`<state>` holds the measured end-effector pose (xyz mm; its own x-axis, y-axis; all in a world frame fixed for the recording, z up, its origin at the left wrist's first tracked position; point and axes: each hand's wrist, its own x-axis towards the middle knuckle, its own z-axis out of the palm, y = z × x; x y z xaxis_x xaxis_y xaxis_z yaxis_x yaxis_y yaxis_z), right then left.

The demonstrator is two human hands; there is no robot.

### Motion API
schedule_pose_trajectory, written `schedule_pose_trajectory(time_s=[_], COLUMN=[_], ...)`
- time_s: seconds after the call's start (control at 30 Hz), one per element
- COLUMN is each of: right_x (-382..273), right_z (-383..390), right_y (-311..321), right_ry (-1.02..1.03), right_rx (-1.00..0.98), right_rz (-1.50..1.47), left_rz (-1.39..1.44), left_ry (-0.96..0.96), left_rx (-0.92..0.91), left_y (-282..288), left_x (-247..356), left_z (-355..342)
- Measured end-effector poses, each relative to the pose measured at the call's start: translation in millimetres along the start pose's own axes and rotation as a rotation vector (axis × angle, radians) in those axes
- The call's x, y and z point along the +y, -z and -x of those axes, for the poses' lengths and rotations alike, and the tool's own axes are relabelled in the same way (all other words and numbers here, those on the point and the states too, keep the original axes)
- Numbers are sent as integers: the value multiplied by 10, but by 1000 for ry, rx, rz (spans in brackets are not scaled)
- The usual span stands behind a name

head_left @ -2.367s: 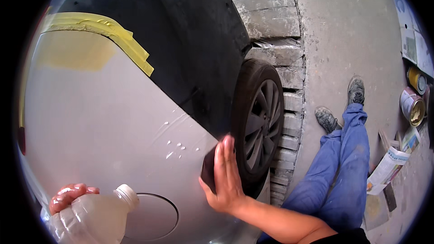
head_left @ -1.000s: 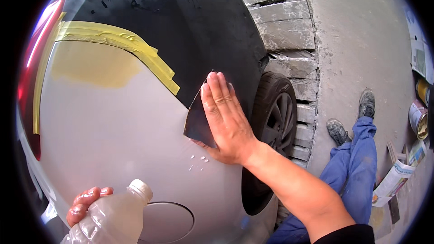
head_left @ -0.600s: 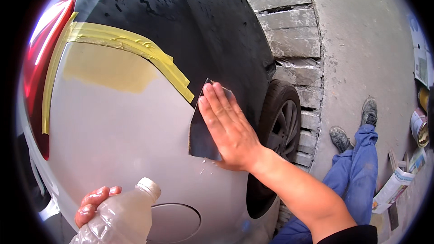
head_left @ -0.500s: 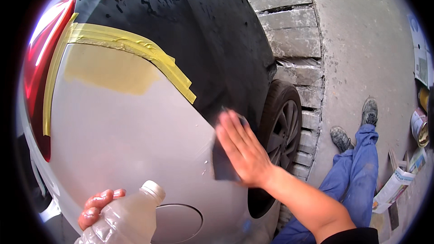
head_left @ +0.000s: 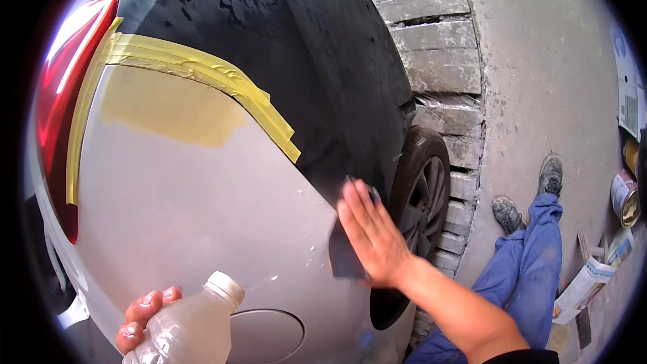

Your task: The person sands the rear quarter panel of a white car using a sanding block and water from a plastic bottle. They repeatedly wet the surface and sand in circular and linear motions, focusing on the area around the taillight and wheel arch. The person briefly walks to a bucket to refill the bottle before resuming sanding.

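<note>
1. Right hand [head_left: 369, 236] presses a dark sanding sheet [head_left: 342, 256] flat, fingers extended, against the silver car panel [head_left: 202, 216] beside the black wheel [head_left: 421, 195].
2. Left hand [head_left: 141, 317], fingers clenched, grips a clear plastic bottle [head_left: 189, 323] near the panel's lower edge; yellow masking tape [head_left: 222, 84] borders its top.

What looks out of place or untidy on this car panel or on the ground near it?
The yellow masking tape is wrinkled and laid in uneven overlapping strips. Water droplets dot the silver panel beside the right hand, which presses a dark sanding sheet. Paint cans and papers lie scattered on the floor.
</note>
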<state>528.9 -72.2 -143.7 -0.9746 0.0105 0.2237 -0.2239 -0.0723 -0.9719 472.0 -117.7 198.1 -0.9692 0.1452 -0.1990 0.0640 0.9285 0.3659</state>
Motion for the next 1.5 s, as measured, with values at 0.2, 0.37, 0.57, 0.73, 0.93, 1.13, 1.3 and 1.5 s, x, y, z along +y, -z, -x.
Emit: schedule_pose_trajectory(time_s=[0.2, 0.37, 0.57, 0.73, 0.93, 1.13, 1.3, 1.5], right_x=[394, 498, 963, 883, 900, 895, 888, 651], right_z=[-719, -337, -1846, -1547, -1084, -2637, -1513, -2552], right_y=[169, 156, 480, 345, 275, 525, 340, 561], right_ry=[181, 254, 587, 528, 513, 671, 506, 541], right_rx=[-42, 20, -38, -27, -68, -32, -68, -36], right_rz=[30, -36, 142, -11, -65, 122, -55, 40], left_rz=[-297, -240, -317, -287, -1092, -1161, -835, -282], left_ry=[-40, -44, 105, 285, -95, -122, -111, -135], left_rx=[161, 49, -257, -158, -555, -389, -80, 235], left_y=[20, 196, 528, 591, 819, 758, 714, 619], left_x=[31, -14, 135, 84, 126, 121, 19, -135], left_z=[-7, -80, -265, -222, -246, -165, -95, -51])
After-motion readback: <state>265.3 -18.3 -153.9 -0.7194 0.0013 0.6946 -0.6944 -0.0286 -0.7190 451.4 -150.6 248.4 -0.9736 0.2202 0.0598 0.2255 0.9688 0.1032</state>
